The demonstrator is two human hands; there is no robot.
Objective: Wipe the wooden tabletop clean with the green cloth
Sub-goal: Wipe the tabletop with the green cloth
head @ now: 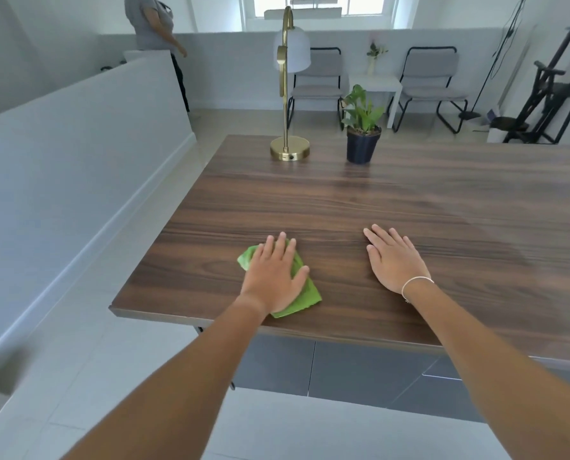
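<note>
The dark wooden tabletop fills the middle of the view. A green cloth lies flat on it near the front left corner. My left hand presses down on the cloth with fingers spread, covering most of it; green edges show on both sides of the palm. My right hand rests flat on the bare wood to the right, palm down, fingers apart, holding nothing. A thin white bracelet sits on that wrist.
A brass lamp with a white shade and a potted plant stand near the table's far edge. The left table edge borders a tiled floor and a low white wall. Chairs and a person stand beyond the table.
</note>
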